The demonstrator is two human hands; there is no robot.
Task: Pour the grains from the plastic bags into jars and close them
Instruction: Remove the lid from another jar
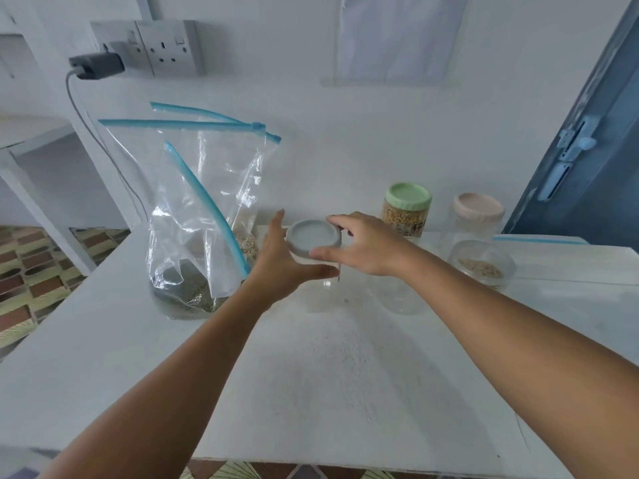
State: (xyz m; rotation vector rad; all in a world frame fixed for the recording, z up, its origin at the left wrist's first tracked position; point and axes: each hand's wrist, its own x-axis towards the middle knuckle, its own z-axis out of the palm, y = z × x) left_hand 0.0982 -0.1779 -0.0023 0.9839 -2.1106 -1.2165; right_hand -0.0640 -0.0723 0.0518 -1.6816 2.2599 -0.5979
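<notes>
The right hand (366,245) pinches the round grey lid (313,236) of the clear empty jar (325,281) at the middle of the white bench (345,375). The left hand (283,261) steadies the jar, fingers spread. It seems the opening step; next the lid must be twisted off.

Home: wall socket (173,46), tiled floor (31,257)

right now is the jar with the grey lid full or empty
Empty: the clear jar under the grey lid shows only the table through it.

clear glass jar with grey lid (313,236): we see its body partly hidden behind both hands.
rear clear zip bag (221,160): we cannot read its contents, screened by front bag.
</notes>
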